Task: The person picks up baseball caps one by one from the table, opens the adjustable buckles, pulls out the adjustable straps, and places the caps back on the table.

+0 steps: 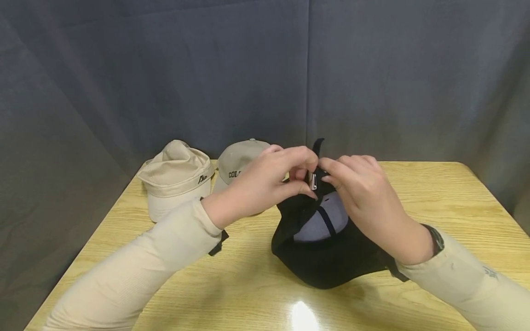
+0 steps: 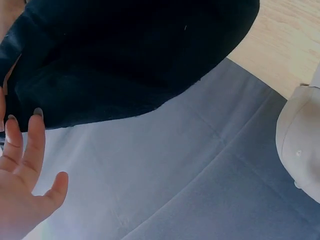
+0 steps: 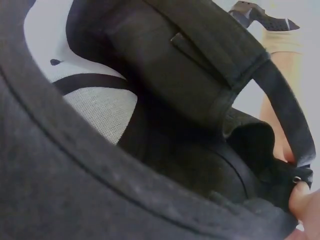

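A black baseball cap is tipped with its inside toward me, showing a pale lining crossed by a dark band. My left hand pinches the cap's back strap by a silver metal buckle. The strap's loose end sticks up above the fingertips. Close beside it, my right hand pinches the strap's other side. From the right wrist, the strap arches over the back opening, and a thumb presses near a small metal eyelet. The left wrist view shows fingers against the black cloth.
A cream cap with a dark logo sits at the table's back left. Next to it is a khaki cap with lettering, partly hidden by my left hand. A grey curtain hangs behind the wooden table.
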`<state>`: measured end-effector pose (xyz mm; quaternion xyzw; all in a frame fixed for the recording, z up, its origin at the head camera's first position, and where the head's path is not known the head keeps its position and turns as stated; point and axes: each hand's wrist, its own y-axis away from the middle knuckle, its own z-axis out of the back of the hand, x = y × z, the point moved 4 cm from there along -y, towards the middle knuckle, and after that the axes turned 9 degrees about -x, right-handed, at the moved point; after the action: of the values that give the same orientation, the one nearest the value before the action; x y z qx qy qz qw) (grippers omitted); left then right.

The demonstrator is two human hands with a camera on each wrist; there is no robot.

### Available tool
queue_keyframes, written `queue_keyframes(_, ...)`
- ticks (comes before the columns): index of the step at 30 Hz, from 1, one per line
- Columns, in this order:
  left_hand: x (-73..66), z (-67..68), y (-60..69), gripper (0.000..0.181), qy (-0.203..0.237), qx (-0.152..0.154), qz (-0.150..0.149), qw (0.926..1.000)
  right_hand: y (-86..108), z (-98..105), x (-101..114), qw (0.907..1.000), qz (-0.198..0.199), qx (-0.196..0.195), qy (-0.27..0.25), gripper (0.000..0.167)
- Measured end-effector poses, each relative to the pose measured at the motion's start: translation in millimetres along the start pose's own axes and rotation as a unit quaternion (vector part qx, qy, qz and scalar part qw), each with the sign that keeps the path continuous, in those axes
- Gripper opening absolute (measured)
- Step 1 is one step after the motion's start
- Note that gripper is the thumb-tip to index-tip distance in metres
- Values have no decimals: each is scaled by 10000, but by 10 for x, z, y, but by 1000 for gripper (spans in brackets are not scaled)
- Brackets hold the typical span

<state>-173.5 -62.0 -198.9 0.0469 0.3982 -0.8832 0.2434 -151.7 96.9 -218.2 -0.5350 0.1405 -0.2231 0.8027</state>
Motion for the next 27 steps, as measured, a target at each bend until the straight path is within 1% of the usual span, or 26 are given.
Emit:
queue_keyframes(2,-3,6,5,33,-103,-39,27,9999,1,-13,-6,10000,-35,-1,-35,41)
queue_keyframes(9,-14,12,45,32,-89,-133,35,9999,22,-65,-18,9999,-80,0,-93,42)
queue_keyframes(14,-20,5,49,34,-313,-217,71,9992,16,-76,-32,9999,-143,-4,-48,43)
queue_keyframes(18,-16,-11,59,38,-469,-414,170,9979,-11,-68,-55,9995,-303,13,-68,43)
queue_keyframes(20,-23,-10,71,36,-498,-642,318,9962,-19,-54,-70,9991,-423,31,-84,44)
queue_keyframes(22,-35,-3,89,36,-575,-898,554,9928,-21,-38,-91,9982,-595,60,-92,45)
queue_keyframes(24,-66,4,119,35,-639,-1148,846,9877,-23,-17,-115,9968,-794,52,-93,44)
queue_keyframes(26,-96,-12,162,33,-724,-1331,1102,9823,-24,1,-137,9949,-1004,46,-77,34)
queue_keyframes(27,-115,-31,184,34,-851,-1376,1153,9801,-25,6,-144,9942,-1071,45,-53,29)
